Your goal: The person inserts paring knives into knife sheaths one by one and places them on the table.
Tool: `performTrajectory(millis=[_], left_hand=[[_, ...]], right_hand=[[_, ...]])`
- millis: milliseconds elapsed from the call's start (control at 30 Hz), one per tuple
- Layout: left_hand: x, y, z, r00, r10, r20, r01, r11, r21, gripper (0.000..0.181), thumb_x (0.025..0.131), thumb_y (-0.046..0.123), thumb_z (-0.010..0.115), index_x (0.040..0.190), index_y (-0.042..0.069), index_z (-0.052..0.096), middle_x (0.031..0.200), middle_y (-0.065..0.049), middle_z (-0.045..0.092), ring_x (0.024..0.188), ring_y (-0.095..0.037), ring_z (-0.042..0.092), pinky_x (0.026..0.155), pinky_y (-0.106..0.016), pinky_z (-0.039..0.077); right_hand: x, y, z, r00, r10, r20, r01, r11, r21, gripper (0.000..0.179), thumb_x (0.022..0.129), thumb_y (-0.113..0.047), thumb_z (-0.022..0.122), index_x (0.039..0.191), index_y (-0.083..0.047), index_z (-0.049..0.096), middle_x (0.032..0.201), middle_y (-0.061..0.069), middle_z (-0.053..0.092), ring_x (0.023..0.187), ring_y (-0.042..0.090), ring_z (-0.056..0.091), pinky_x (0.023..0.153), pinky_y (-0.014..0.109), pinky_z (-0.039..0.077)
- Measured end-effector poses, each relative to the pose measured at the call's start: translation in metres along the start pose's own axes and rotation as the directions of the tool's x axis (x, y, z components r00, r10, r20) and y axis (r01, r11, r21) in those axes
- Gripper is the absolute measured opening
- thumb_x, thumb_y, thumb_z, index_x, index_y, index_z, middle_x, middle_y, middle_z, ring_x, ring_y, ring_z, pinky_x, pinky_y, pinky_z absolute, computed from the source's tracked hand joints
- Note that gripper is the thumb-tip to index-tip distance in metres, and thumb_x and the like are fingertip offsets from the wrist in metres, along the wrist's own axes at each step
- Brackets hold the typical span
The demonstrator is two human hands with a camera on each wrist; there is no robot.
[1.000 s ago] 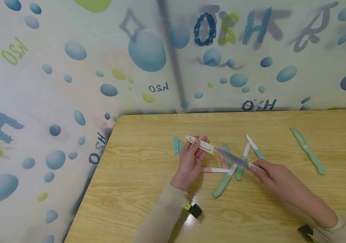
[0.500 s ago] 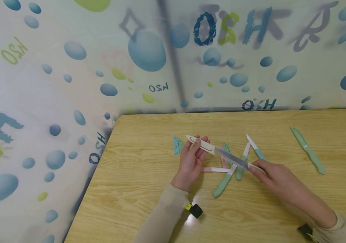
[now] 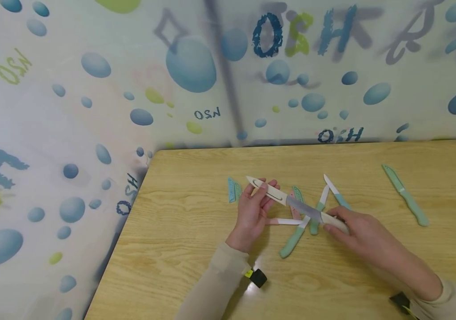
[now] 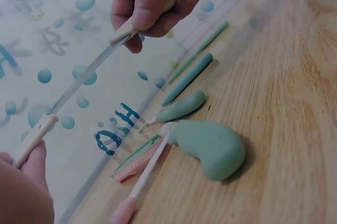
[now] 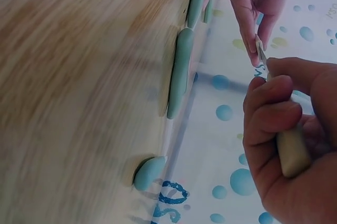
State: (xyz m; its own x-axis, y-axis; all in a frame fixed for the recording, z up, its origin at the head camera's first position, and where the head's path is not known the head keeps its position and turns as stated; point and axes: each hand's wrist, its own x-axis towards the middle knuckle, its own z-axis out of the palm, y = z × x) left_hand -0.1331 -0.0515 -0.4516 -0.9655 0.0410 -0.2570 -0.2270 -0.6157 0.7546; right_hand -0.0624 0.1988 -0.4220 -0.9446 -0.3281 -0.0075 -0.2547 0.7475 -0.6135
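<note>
1. Cream: pinching the sheath (image 3: 274, 194), left hand (image 3: 251, 215)!
2. Gripping the knife (image 3: 315, 215), right hand (image 3: 366, 230), tip at sheath's mouth between hands!
3. Reading blue "O" (image 3: 279, 35), "H" (image 3: 337, 30) on the backdrop (image 3: 152, 53) beyond both.

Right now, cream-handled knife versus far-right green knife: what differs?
The cream-handled knife is held above the table; the far-right green knife lies on it. The cream-handled knife's blade shows; the far-right green knife's is sheathed. Head view: both handles point lower right.
</note>
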Motion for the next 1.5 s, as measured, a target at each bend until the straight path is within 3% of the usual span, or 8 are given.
performTrajectory(millis=[133,400,1033,1500], left_hand=[[-0.001,0.001,0.002,1.000,0.012,0.016,-0.013,0.999,0.031,0.036,0.107,0.006,0.056,0.138,-0.011,0.047,0.124,-0.023,0.070,0.108,-0.025,0.073,0.092,-0.035,0.060],[-0.002,0.001,0.003,0.999,0.007,0.035,-0.009,0.998,0.058,0.031,0.108,0.006,0.055,0.134,-0.009,0.050,0.124,-0.022,0.070,0.107,-0.024,0.073,0.092,-0.034,0.060],[-0.004,-0.003,0.007,0.999,-0.014,0.048,0.011,0.998,0.068,0.034,0.107,0.005,0.055,0.137,-0.011,0.049,0.124,-0.024,0.070,0.107,-0.025,0.074,0.092,-0.034,0.060],[-0.008,-0.007,0.011,0.998,-0.036,0.052,0.032,0.998,0.061,0.030,0.107,0.007,0.056,0.134,-0.006,0.052,0.124,-0.022,0.070,0.115,-0.029,0.070,0.095,-0.036,0.059]], right_hand=[[0.001,-0.003,0.001,1.000,0.002,0.000,-0.002,1.000,-0.015,0.028,0.103,-0.025,0.068,0.121,-0.004,0.066,0.071,-0.008,0.050,0.060,0.008,0.042,0.051,0.024,0.038],[0.003,-0.009,0.004,1.000,0.003,-0.005,-0.003,0.999,-0.044,0.028,0.103,-0.025,0.067,0.122,-0.004,0.065,0.069,-0.008,0.048,0.058,0.009,0.041,0.049,0.023,0.037],[0.005,-0.015,0.009,1.000,-0.010,-0.028,0.008,0.998,-0.067,0.026,0.100,-0.018,0.070,0.120,-0.002,0.064,0.071,-0.006,0.051,0.058,0.009,0.042,0.048,0.023,0.035],[0.007,-0.016,0.011,0.999,-0.019,-0.041,0.017,0.999,-0.046,0.024,0.101,-0.017,0.069,0.120,-0.001,0.064,0.070,-0.007,0.048,0.057,0.008,0.039,0.047,0.023,0.035]])
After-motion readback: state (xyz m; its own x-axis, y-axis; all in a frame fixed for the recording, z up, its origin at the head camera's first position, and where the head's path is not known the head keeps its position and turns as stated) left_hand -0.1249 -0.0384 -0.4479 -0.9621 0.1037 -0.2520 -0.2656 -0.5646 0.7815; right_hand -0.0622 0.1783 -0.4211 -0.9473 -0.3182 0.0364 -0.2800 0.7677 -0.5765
